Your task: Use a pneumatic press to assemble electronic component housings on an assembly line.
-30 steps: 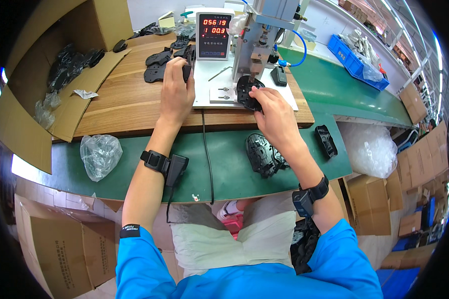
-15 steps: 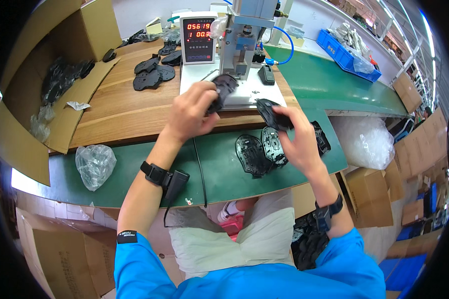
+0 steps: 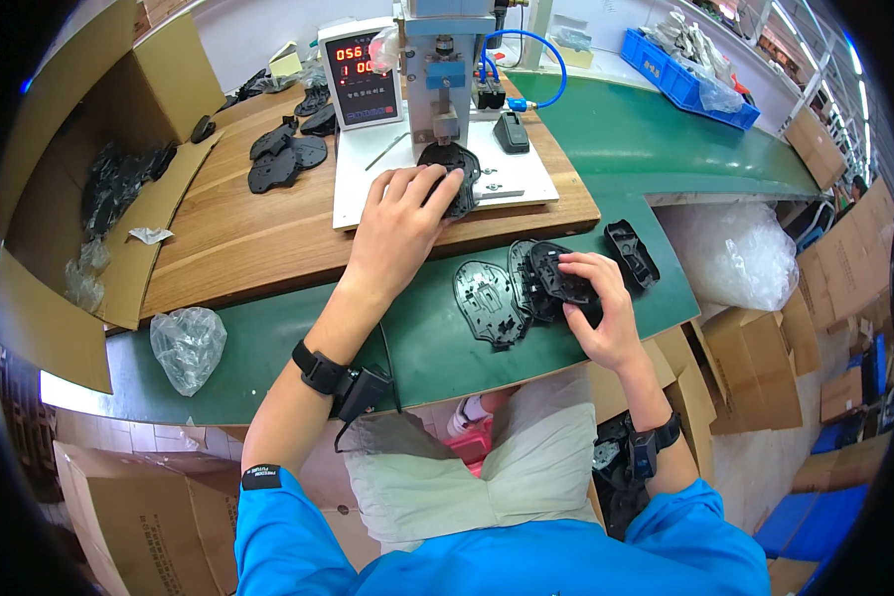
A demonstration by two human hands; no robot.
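Observation:
My left hand (image 3: 399, 226) grips a curved black plastic shell (image 3: 453, 159) on the white base plate (image 3: 368, 184) of a bench press (image 3: 445, 84). The shell lies under the press tip; the fingers cover part of it. Lower down to the right, my right hand (image 3: 611, 316) has its fingers and thumb around the edge of another black plastic shell (image 3: 554, 270). That shell overlaps more black shells laid on the green table, one of them a wide shell (image 3: 489, 303) with moulded ribs. Beyond my right fingers sits a separate black housing (image 3: 631, 253).
A control box (image 3: 361, 74) with a red display stands left of the press. Black parts (image 3: 286, 159) lie on the wooden board, beside an open carton (image 3: 159, 228). A clear plastic bag (image 3: 189, 348) rests front left; a blue crate (image 3: 690, 79) stands back right.
My left hand has carried its shell forward onto the press base. My right hand has lowered its shell onto the others on the green table. The view has shifted slightly.

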